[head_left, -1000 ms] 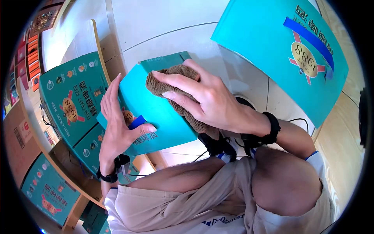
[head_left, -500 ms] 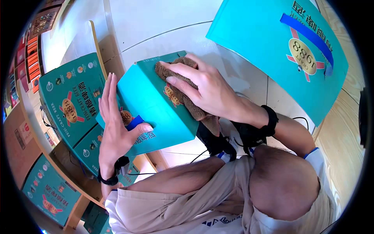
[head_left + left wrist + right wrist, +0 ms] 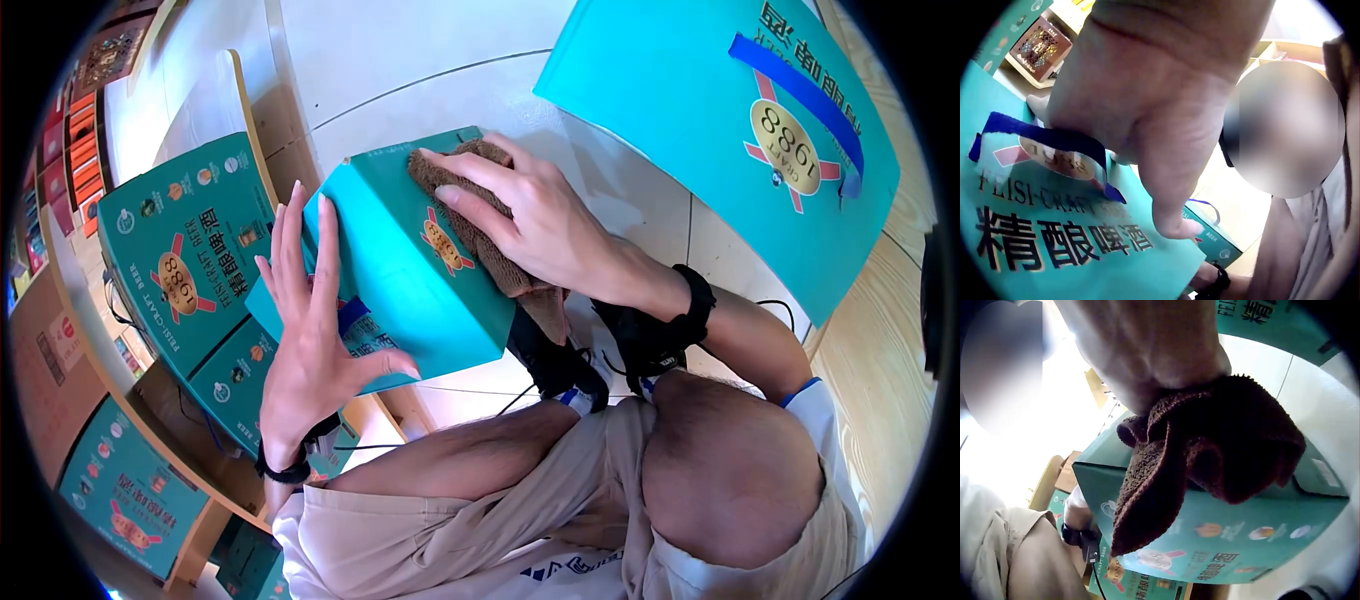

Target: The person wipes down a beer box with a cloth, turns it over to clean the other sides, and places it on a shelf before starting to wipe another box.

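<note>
A teal beer carton stands tilted between the hands in the head view, printed with Chinese lettering and a 1988 badge. The right hand grips a brown cloth and presses it to the carton's right-hand printed side, near the edge. In the right wrist view the cloth bunches up, one corner hanging over the carton's side. Spread and mostly straight, the left hand rests against the left-hand side, beside a blue carrying strap. Its thumb points across the lettering.
Another teal carton with a blue strap stands at upper right on white floor tiles. More teal cartons are stacked at left by wooden shelving. The person's knees and black shoes are close below the carton.
The right hand has slid the cloth rightward, off the upper face and onto the right-hand side, uncovering a badge there. The left hand's fingers have spread, and its thumb has moved down away from the strap.
</note>
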The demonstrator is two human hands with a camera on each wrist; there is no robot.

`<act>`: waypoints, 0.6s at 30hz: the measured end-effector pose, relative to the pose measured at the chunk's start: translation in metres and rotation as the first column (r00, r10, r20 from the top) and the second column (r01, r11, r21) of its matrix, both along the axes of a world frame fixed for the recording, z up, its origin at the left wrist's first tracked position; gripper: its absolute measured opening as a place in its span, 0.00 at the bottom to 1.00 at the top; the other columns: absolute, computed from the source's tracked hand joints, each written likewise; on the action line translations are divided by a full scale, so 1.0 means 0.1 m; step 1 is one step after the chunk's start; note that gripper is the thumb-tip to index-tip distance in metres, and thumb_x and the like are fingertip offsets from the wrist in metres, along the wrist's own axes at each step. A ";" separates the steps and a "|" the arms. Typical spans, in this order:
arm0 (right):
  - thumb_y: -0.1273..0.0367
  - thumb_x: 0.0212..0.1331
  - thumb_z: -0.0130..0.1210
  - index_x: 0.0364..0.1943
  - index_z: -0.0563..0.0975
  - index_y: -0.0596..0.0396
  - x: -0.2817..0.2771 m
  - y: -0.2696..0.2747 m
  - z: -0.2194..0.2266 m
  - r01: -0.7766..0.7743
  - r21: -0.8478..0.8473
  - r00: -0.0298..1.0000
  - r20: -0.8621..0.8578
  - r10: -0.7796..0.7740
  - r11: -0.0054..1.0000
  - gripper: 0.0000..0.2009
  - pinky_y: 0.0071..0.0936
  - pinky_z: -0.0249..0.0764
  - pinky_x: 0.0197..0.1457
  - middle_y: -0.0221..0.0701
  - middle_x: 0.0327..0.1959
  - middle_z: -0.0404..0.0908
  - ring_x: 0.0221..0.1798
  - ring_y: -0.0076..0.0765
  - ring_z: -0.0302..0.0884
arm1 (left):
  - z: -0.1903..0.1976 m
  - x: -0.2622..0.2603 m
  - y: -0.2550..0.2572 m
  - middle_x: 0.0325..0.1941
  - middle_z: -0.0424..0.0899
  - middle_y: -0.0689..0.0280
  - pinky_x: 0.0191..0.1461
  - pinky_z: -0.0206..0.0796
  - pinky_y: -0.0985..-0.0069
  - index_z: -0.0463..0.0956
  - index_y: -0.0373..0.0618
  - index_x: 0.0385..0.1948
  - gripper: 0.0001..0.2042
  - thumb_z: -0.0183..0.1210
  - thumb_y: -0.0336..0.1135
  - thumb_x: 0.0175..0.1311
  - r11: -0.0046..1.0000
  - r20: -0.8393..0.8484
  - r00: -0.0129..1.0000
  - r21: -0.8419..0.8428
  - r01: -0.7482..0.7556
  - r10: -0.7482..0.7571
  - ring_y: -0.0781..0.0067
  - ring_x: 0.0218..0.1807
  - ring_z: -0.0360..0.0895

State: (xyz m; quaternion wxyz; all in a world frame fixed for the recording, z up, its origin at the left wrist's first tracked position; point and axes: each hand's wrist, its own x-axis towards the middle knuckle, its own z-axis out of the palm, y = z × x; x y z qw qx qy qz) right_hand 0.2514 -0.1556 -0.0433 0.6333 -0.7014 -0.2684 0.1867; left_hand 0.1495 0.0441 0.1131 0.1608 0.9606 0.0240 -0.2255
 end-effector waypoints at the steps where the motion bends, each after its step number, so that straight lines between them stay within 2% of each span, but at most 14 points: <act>1: 0.66 0.73 0.59 0.63 0.81 0.55 0.00 0.00 -0.01 0.002 0.004 1.000 -0.012 -0.001 1.000 0.17 0.42 0.80 0.50 0.47 0.50 0.82 0.48 0.55 0.84 | -0.01 -0.01 -0.01 0.87 0.39 0.45 0.79 0.31 0.25 0.42 0.47 0.84 0.73 0.78 0.66 0.33 1.000 -0.002 1.000 0.001 0.002 -0.002 0.34 0.87 0.38; 3: 0.66 0.73 0.59 0.60 0.81 0.56 -0.01 0.01 -0.03 0.019 0.018 1.000 -0.008 -0.019 1.000 0.17 0.45 0.80 0.49 0.48 0.48 0.81 0.46 0.57 0.84 | -0.03 -0.01 -0.05 0.87 0.36 0.44 0.78 0.31 0.23 0.41 0.44 0.84 0.78 0.79 0.68 0.26 0.995 -0.010 1.000 0.095 0.019 -0.018 0.33 0.86 0.37; 4: 0.65 0.72 0.60 0.58 0.82 0.58 -0.01 0.02 -0.04 0.035 0.030 0.999 -0.003 -0.035 0.999 0.16 0.48 0.80 0.48 0.50 0.46 0.81 0.43 0.59 0.83 | -0.03 -0.01 -0.05 0.87 0.36 0.44 0.78 0.31 0.23 0.41 0.44 0.84 0.78 0.79 0.68 0.26 0.995 -0.011 1.000 0.095 0.020 -0.019 0.33 0.86 0.37; 11: 0.63 0.73 0.59 0.58 0.82 0.58 0.03 0.00 -0.22 0.026 -0.008 0.999 0.028 -0.026 1.000 0.17 0.47 0.80 0.50 0.50 0.46 0.82 0.45 0.60 0.83 | -0.05 -0.01 -0.02 0.87 0.36 0.44 0.78 0.28 0.24 0.41 0.44 0.84 0.78 0.79 0.70 0.26 0.997 -0.014 1.000 0.071 0.000 0.001 0.34 0.87 0.35; 14: 0.62 0.73 0.59 0.58 0.82 0.58 0.07 -0.05 -0.18 0.007 -0.052 0.999 0.052 -0.005 0.999 0.17 0.46 0.80 0.51 0.50 0.46 0.83 0.47 0.59 0.84 | -0.06 -0.02 -0.02 0.87 0.36 0.44 0.78 0.27 0.24 0.41 0.44 0.84 0.78 0.78 0.70 0.26 0.998 -0.009 1.000 0.070 -0.003 0.003 0.34 0.87 0.35; 18: 0.62 0.73 0.59 0.58 0.82 0.56 0.09 -0.16 -0.08 0.057 -0.009 0.998 0.025 -0.056 0.998 0.17 0.45 0.80 0.52 0.47 0.47 0.84 0.48 0.56 0.84 | -0.07 -0.04 -0.01 0.87 0.36 0.44 0.78 0.26 0.24 0.41 0.45 0.84 0.77 0.78 0.71 0.27 0.996 -0.003 1.000 0.093 0.006 -0.006 0.34 0.87 0.33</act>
